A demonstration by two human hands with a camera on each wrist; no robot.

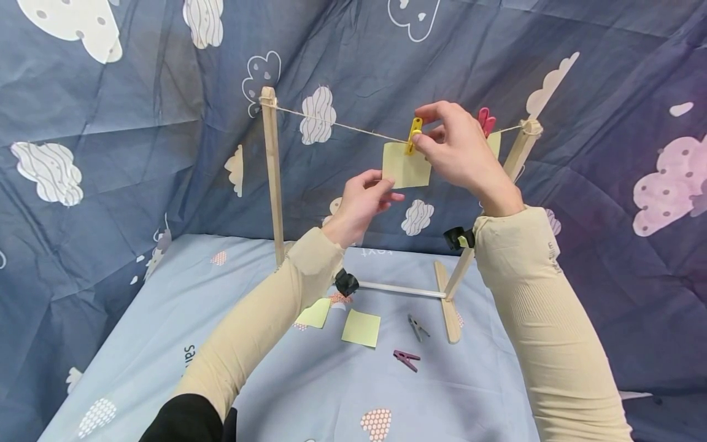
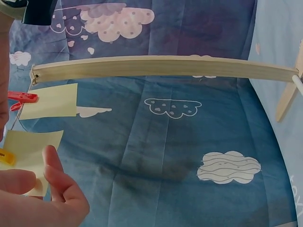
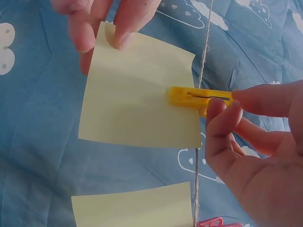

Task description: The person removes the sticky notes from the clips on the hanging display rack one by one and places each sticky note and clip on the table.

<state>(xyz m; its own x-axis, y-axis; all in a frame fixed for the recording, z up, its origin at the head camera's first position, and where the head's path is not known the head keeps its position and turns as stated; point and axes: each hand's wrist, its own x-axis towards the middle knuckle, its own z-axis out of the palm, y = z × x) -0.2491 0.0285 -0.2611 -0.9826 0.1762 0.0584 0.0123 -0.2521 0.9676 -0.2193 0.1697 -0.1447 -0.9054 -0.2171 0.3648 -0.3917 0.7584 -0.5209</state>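
Apparently pegging the yellow note (image 1: 399, 170) onto the string (image 3: 196, 170), left of the red clothespin (image 2: 28, 97); pinching the note's left side with the left hand (image 1: 361, 201), the yellow clothespin (image 3: 199, 97) with the right hand (image 1: 461, 150). Next, probably: check the bite, then let go.

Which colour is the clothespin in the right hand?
The clothespin is yellow; it shows best in the right wrist view.

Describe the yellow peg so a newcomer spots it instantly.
Find the string between two wooden posts. Along it, the right hand pinches the yellow peg at the upper edge of a pale note. Only this peg is yellow: a red peg sits farther right, a grey peg and a purple peg lie below.
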